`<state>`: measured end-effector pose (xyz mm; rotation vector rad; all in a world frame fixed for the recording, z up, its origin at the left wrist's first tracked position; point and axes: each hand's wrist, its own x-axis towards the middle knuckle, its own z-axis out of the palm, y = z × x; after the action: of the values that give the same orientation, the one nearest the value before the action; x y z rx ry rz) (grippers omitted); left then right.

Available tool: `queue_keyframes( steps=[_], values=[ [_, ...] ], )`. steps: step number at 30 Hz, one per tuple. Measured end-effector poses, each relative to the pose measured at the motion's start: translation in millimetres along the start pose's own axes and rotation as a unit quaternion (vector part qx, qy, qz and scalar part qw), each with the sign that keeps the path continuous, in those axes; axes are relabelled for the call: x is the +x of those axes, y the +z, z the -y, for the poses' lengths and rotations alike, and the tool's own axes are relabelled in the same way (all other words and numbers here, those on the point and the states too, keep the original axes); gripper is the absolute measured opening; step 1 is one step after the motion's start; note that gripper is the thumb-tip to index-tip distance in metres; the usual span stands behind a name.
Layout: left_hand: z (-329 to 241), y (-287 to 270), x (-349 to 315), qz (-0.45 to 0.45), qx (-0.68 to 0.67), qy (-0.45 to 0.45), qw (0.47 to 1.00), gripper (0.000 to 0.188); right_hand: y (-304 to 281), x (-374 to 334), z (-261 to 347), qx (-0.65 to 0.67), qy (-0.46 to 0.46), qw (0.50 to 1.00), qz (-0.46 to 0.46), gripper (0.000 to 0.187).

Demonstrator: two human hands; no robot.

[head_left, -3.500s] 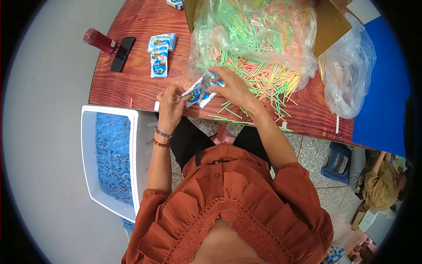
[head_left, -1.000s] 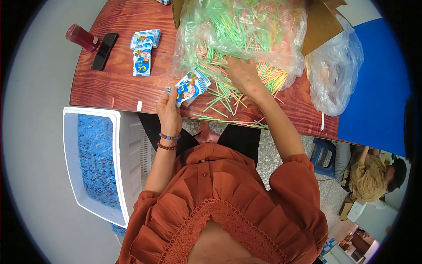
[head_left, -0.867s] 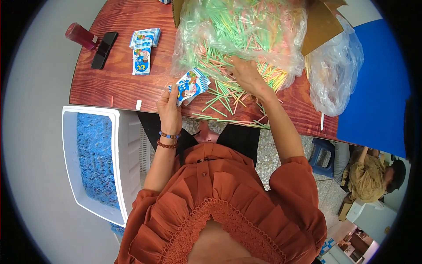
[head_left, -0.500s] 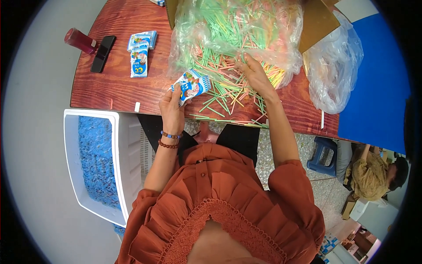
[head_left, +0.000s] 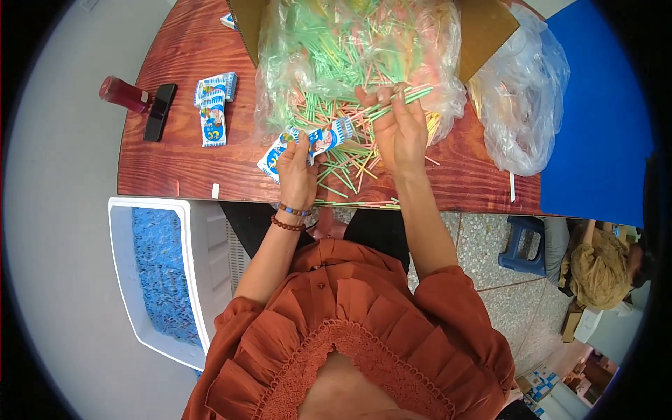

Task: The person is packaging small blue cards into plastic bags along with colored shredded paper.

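A blue-and-white printed packet [head_left: 326, 138] is pinched in my left hand [head_left: 298, 178] above the table's near edge. It looks folded across the middle, or there are two overlapping; I cannot tell which. To its right, my right hand [head_left: 401, 140] is turned palm up, its fingers curled round a few thin green and pink sticks [head_left: 413, 94]. Their lower ends point toward the packet's striped end. Beneath both hands spreads a loose pile of pastel sticks [head_left: 341, 171], spilling from a clear plastic bag [head_left: 283, 84] full of them.
The bag lies in an opened cardboard box [head_left: 490, 38]. Left on the wooden table [head_left: 157, 171] are more packets [head_left: 213, 119], a black phone [head_left: 160, 112] and a red bottle [head_left: 123, 94]. A crumpled clear bag [head_left: 525, 105] lies right. A white foam box [head_left: 192, 266] holds blue packets below left.
My right hand has come up from the pile and turned palm up, now with sticks in it. The packet in my left hand has shifted and looks longer. The whole view has moved slightly.
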<state>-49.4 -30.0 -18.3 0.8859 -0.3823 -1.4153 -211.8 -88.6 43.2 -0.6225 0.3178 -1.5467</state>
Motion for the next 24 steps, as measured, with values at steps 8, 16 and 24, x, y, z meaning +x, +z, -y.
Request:
queue_keyframes(
  steps=[8, 16, 24],
  values=[
    [-7.7, 10.6, -2.5, -0.014, -0.002, 0.017, 1.000, 0.018, 21.9, -13.1, -5.5, -0.146, -0.024, 0.988, 0.040, 0.011],
    [-5.7, 20.4, -8.2, -0.041, -0.038, 0.061, 0.997, 0.018, 49.0, -23.8, -31.6, -0.246, -0.069, 0.967, 0.014, 0.019],
    [-5.0, 20.3, -8.7, -0.057, -0.088, 0.081, 0.991, 0.018, 46.1, -34.3, -48.9, -0.277, -0.111, 0.954, 0.008, 0.019]
  ],
)
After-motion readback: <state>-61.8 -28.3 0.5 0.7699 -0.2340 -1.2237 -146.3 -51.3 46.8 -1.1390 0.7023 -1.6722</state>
